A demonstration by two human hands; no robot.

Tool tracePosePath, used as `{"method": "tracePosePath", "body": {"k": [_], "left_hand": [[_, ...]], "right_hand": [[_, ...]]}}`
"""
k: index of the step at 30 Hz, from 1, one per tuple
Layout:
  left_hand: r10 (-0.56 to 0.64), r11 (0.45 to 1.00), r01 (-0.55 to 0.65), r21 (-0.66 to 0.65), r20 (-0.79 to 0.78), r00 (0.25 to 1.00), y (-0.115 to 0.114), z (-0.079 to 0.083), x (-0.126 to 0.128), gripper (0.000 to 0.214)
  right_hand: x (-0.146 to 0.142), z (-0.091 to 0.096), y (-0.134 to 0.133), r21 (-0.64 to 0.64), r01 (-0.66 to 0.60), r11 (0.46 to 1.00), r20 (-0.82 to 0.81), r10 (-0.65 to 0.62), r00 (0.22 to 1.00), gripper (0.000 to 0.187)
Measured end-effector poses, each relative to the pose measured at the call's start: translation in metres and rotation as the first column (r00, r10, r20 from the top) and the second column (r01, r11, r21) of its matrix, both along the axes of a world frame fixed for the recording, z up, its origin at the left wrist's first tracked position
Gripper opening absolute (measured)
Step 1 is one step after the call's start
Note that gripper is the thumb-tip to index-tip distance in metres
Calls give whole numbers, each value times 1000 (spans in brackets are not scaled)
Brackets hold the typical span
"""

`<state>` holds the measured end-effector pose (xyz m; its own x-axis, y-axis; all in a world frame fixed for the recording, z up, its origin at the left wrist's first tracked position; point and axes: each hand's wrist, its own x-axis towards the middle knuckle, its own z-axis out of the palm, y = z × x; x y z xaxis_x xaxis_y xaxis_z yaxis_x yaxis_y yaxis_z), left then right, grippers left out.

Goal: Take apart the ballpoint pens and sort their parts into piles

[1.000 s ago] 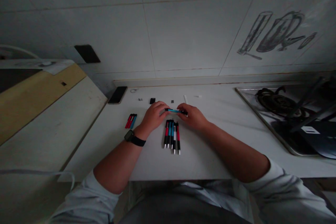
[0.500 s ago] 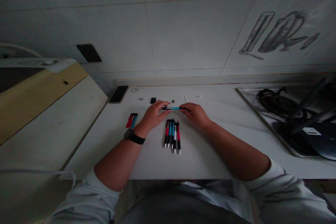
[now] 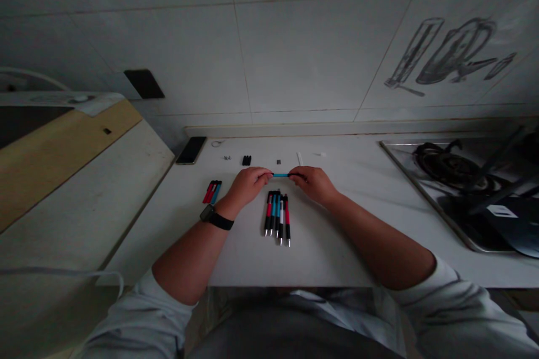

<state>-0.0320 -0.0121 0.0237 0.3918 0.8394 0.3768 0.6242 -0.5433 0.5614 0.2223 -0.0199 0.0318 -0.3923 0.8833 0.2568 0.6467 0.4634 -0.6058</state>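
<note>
A blue pen (image 3: 281,175) lies level between my two hands, just above the counter. My left hand (image 3: 251,182) is closed around its left end, thumb and fingers pinched together. On the other end, which is black, my right hand (image 3: 311,182) is closed too. Directly below sits a row of several pens (image 3: 277,216) with red, blue and white barrels, their metal tips pointing towards me. Left of my left hand lie red and blue pen barrels (image 3: 211,192) with black ends. Small black grips (image 3: 246,160) rest beyond my left hand.
Along the back of the white counter (image 3: 337,258) lie a phone (image 3: 191,150), tiny metal bits (image 3: 227,157), small black pieces (image 3: 278,162), a thin white stick (image 3: 299,159) and a small white item (image 3: 322,155). A gas stove (image 3: 452,202) stands at the right.
My left hand's fingers have closed in over the pen's left end, which they now cover; before, they were apart with that end showing. My right hand stays in place.
</note>
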Motion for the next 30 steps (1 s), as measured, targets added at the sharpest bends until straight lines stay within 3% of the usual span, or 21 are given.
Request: {"method": "tracePosePath", "body": {"k": [11,16,18,22,26,30], "left_hand": [[12,996,-11,89,-14,1000,-1,1,0,18],[-5,991,8,134,-27,1000,0,-1,0,17],[-5,990,9,140,-27,1000,-1,-1,1,17],[-1,990,5,141,-32,999,-1,1,1,18],[-16,990,21,138,-37,999,-1,1,0,19],[-16,991,21,135,-35,999,0,0,0,19]], "right_hand": [[0,-4,1,-23,84,996,-24,-85,996,24],[1,-11,5,-54,6,999,48,-4,999,25],[1,-12,6,-54,14,998,20,-13,1000,17],[1,-13,5,-57,-17,998,16,18,1000,24],[1,-14,4,-59,24,998,-18,-25,1000,20],[0,-16,5,-69,-21,997,-24,20,1000,19]]}}
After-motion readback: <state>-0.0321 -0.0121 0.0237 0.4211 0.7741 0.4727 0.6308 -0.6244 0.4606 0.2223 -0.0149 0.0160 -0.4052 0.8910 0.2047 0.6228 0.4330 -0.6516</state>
